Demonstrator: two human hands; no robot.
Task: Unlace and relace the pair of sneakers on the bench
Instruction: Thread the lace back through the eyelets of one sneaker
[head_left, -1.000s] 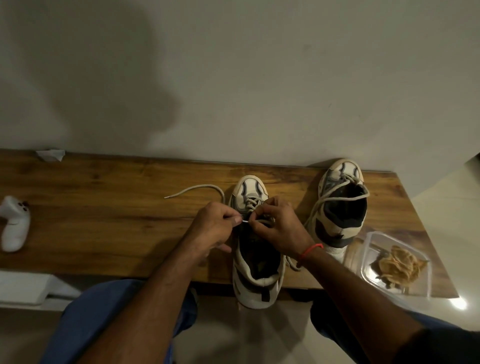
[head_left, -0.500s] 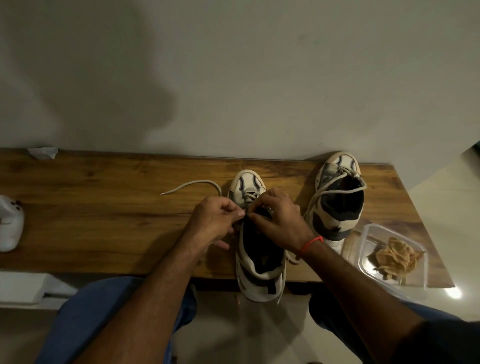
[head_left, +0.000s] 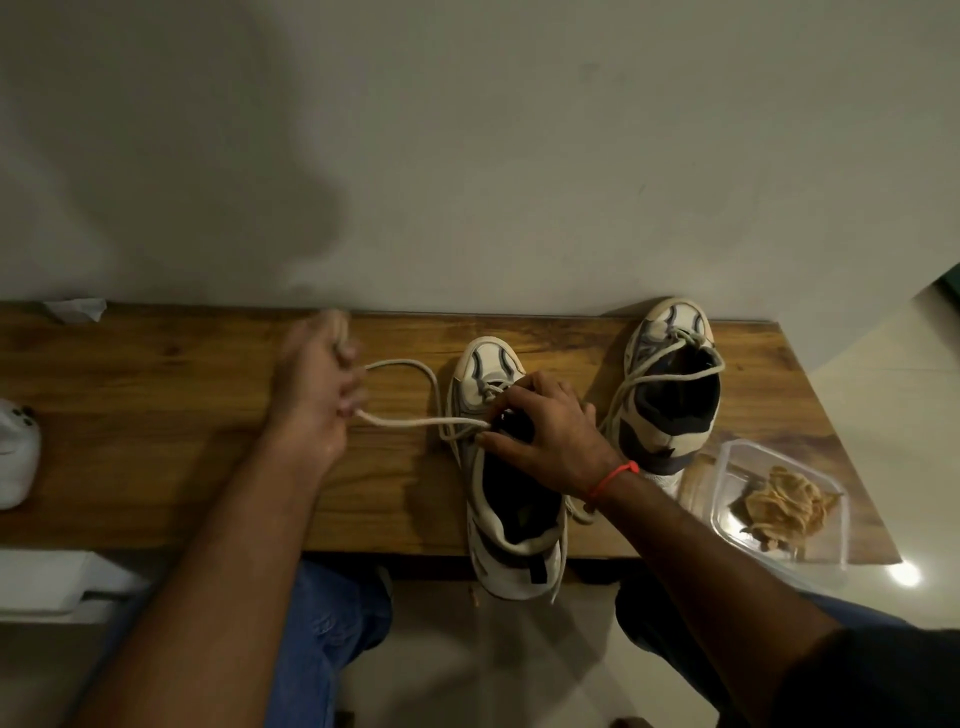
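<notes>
The left hand (head_left: 311, 387), half a second ago pressed against the right at the eyelets, has swung out left over the counter (head_left: 156, 415), blurred, its fingers curled round the lace (head_left: 415, 422) drawn taut from the near sneaker (head_left: 511, 499); the right hand (head_left: 545, 431) stays on that sneaker's tongue, fingers spread flat; the second sneaker (head_left: 670, 384) stands just right, laces loose.
</notes>
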